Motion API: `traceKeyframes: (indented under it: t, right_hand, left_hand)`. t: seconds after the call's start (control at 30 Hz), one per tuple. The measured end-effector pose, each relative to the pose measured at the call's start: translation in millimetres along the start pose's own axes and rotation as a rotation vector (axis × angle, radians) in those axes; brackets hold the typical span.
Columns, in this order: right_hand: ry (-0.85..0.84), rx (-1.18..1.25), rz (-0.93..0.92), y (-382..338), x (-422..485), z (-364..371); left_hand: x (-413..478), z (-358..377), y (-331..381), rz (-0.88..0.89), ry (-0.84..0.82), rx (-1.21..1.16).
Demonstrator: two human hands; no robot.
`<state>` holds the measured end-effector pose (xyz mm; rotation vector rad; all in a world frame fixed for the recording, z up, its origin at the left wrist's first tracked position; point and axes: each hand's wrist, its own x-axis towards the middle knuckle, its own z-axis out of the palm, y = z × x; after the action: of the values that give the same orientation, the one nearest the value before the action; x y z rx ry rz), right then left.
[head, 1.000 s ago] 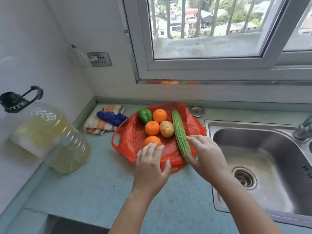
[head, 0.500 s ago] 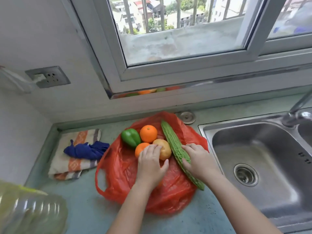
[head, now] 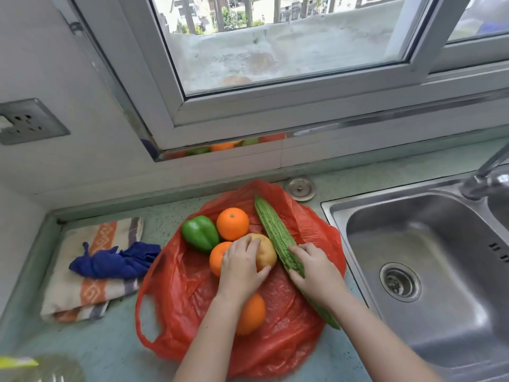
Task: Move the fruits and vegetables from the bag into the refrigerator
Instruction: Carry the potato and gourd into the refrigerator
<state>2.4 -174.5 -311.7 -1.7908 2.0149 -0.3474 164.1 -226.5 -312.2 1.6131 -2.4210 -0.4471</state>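
A red plastic bag (head: 192,293) lies spread flat on the counter. On it lie a green bell pepper (head: 199,232), an orange (head: 232,223) at the back, a second orange (head: 216,257), a third orange (head: 252,314) under my left forearm, a yellow potato (head: 265,253) and a long bitter gourd (head: 278,238). My left hand (head: 241,270) is wrapped over the potato and the second orange. My right hand (head: 314,270) closes on the middle of the bitter gourd. No refrigerator is in view.
A steel sink (head: 429,271) with a drain and a tap (head: 484,175) lies right of the bag. A folded striped towel (head: 91,288) with a blue cloth (head: 115,261) lies left. A metal sink stopper (head: 299,188) sits behind the bag. A wall socket (head: 27,121) is at the left.
My left hand moved forward from the near orange onto the potato and second orange. My right hand settled on the bitter gourd. The view shifted closer and rightwards.
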Motion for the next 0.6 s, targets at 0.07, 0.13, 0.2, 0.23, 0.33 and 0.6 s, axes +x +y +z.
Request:
traceKeyframes:
  t: [0.07, 0.13, 0.2, 0.23, 0.33, 0.6]
  right_hand:
    - [-0.008, 0.032, 0.008, 2.3, 0.9, 4.2]
    - [-0.004, 0.070, 0.017, 4.3, 2.5, 8.0]
    - [-0.001, 0.109, 0.028, 5.9, 3.7, 11.2]
    - [0.000, 0.126, 0.034, 6.4, 4.4, 12.5]
    - [-0.003, 0.186, 0.051, 8.9, 5.6, 16.0]
    - [-0.003, 0.298, 0.067, 11.8, 6.9, 21.2]
  left_hand:
    - [2.8, 1.8, -2.4, -0.010, -0.004, 0.009]
    - [5.4, 3.2, -3.6, -0.008, -0.020, 0.037]
    - [7.4, 4.1, -3.8, -0.010, -0.050, 0.079]
    - [8.6, 4.4, -3.9, -0.017, -0.070, 0.095]
    - [12.5, 4.8, -3.8, -0.048, -0.121, 0.108]
    - [17.5, 5.3, -1.0, -0.065, -0.130, 0.135]
